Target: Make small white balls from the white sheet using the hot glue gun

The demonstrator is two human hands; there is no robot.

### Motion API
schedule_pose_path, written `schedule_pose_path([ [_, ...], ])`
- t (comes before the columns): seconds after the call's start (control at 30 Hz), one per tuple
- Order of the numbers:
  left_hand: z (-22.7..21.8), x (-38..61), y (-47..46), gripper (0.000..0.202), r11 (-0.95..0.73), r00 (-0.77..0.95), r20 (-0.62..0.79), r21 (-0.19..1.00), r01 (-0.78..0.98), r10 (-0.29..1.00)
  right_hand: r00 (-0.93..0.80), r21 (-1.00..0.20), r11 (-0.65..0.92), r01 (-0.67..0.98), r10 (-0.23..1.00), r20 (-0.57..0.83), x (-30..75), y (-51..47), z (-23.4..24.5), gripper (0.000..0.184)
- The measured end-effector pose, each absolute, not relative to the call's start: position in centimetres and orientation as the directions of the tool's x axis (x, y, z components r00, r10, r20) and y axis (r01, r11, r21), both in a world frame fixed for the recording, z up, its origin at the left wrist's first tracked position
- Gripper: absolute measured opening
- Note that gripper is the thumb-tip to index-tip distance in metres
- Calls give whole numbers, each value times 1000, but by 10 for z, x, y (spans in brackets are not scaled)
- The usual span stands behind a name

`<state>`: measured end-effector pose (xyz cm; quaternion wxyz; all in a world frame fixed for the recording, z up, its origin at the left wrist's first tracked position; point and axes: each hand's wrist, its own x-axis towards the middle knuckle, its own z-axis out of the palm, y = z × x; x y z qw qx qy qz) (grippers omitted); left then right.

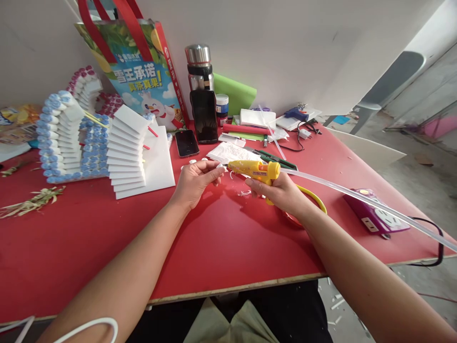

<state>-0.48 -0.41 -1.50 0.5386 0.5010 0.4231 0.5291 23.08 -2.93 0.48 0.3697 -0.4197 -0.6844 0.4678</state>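
Note:
My right hand (282, 190) is wrapped round the grip of a yellow glue gun (255, 170), whose nozzle points left. A long clear glue stick (357, 195) runs out of its back toward the right edge. My left hand (196, 180) pinches a small white piece (218, 166) right at the nozzle tip. Both hands hover just above the red table (221, 238), near its middle.
A white foam staircase model (126, 152) with blue-capped rows stands at left. Two phones (186, 143), a steel flask (199, 66), a printed bag (143, 71), green paper and a blue glue gun (296, 113) line the back wall. A purple power strip (374, 214) lies right.

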Motion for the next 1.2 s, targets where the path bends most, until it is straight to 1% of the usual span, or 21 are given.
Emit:
schedule_pose_path([
  [0.13,-11,-4,-5,27,-7,77,26,972,-235,997,-372,-950,194,246,924,93,231,-30,6,32],
  [0.27,-9,-3,-5,26,71,98,-42,946,-316,994,-362,-955,190,226,927,99,231,-30,6,34],
  [0.47,-9,-5,-4,23,158,190,-97,928,-336,977,-352,-961,196,197,929,117,232,-29,5,34],
  [0.57,-9,-6,-4,22,168,213,-99,926,-338,972,-349,-964,198,180,929,126,232,-30,6,35],
  [0.73,-10,-6,-3,19,181,230,-99,911,-371,968,-318,-962,175,207,943,103,231,-31,7,39],
  [0.83,-11,-7,-3,19,194,222,-112,898,-396,969,-327,-964,178,197,939,106,231,-31,7,37],
  [0.97,-11,-8,-2,19,212,191,-139,868,-448,972,-353,-946,199,255,930,100,232,-31,5,35],
  [1.07,-10,-8,-1,21,226,178,-160,856,-465,971,-349,-936,183,300,934,71,233,-31,3,38],
  [1.13,-10,-9,-1,21,230,180,-164,856,-462,970,-350,-933,183,309,934,67,234,-30,2,39],
  [1.2,-10,-8,-1,21,229,192,-157,862,-453,969,-351,-939,192,285,933,84,233,-30,2,38],
])
